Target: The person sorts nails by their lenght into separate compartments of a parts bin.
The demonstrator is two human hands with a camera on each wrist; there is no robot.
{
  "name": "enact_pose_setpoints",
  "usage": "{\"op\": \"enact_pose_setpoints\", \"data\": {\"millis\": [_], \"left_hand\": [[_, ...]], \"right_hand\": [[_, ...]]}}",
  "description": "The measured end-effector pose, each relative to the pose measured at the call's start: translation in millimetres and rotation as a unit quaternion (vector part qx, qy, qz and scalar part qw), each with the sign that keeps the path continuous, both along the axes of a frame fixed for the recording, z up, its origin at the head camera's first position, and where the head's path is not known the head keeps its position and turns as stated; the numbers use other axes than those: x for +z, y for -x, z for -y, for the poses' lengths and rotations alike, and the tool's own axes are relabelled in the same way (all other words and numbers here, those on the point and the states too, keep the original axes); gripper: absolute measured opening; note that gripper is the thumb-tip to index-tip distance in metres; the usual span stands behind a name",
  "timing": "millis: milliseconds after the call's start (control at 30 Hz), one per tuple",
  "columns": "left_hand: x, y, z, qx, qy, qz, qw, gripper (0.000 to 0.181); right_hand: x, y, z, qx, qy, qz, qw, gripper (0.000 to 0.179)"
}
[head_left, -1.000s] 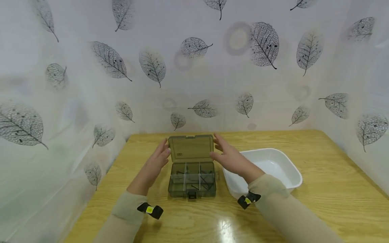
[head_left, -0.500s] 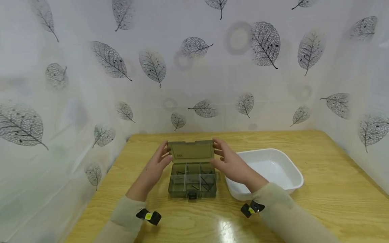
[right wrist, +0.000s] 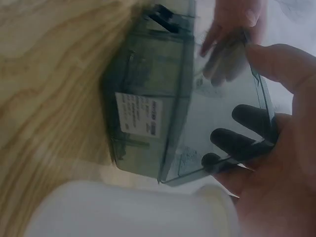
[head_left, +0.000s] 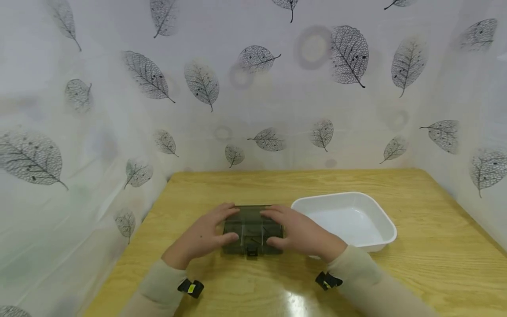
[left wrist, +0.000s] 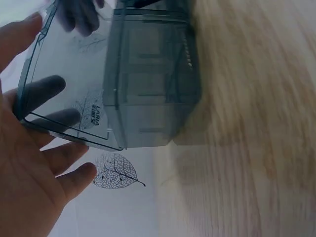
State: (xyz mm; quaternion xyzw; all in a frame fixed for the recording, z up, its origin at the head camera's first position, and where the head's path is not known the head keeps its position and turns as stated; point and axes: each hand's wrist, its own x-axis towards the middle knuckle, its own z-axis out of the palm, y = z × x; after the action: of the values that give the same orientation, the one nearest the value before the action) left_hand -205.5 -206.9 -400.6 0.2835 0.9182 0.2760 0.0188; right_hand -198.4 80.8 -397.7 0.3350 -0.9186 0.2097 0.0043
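A smoky see-through compartment box (head_left: 252, 233) stands on the table, its black latch (head_left: 251, 251) towards me. Thin dark pieces like nails or screws show inside. The hinged lid (left wrist: 74, 64) slants over the box in both wrist views. My left hand (head_left: 202, 235) rests on its left side, fingers spread across the outside and thumb near the front edge. On the right side my right hand (head_left: 301, 231) lies the same way, its fingers (right wrist: 247, 123) seen through the clear lid. A white printed label (right wrist: 139, 114) is on the box's side wall.
A white plastic basin (head_left: 386, 231) stands just right of the box, partly behind my right forearm. Below lies a wooden table (head_left: 222, 185), with leaf-patterned sheeting (head_left: 277, 101) hanging around its back and sides.
The lid has swung from upright down towards me over the compartments. Both hands have come down and forward with it, now lying over its top instead of at its side edges.
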Motion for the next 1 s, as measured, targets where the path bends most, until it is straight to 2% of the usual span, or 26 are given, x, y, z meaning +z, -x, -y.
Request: {"op": "enact_pose_setpoints", "data": {"millis": [67,133,300,433,567,667,833,1000], "left_hand": [[-2.6,0.8,-1.6,-0.031,0.045,-0.036,0.9979,0.072],[-5.2,2.2,-3.8,-0.056,0.089,-0.073,0.9917,0.077],[-10.9,4.3,-12.5,-0.086,0.193,-0.153,0.9654,0.089],[-17.5,4.4,-22.2,-0.083,0.242,-0.184,0.9491,0.094],[-24.9,1.9,-30.5,-0.059,0.287,-0.189,0.9373,0.097],[-27.6,-0.3,-35.3,-0.039,0.303,-0.185,0.9339,0.1],[-30.8,-1.5,-40.7,-0.017,0.309,-0.181,0.9333,0.102],[-34.8,-4.1,-38.9,-0.014,0.306,-0.182,0.9345,0.101]], "right_hand": [[-4.2,-0.2,5.0,0.02,-0.046,-0.039,0.998,0.075],[-8.6,-0.2,9.9,0.032,-0.087,-0.074,0.9929,0.079],[-19.0,-0.3,23.0,0.037,-0.145,-0.132,0.9799,0.09],[-25.5,-2.1,33.5,0.022,-0.155,-0.143,0.9773,0.095],[-30.3,-4.9,40.2,0.003,-0.166,-0.147,0.9751,0.097],[-33.4,-5.4,43.1,-0.006,-0.178,-0.163,0.9705,0.097],[-38.8,-3.4,46.7,-0.022,-0.193,-0.193,0.9618,0.092],[-40.8,-4.7,48.3,-0.02,-0.192,-0.196,0.9614,0.093]]}}
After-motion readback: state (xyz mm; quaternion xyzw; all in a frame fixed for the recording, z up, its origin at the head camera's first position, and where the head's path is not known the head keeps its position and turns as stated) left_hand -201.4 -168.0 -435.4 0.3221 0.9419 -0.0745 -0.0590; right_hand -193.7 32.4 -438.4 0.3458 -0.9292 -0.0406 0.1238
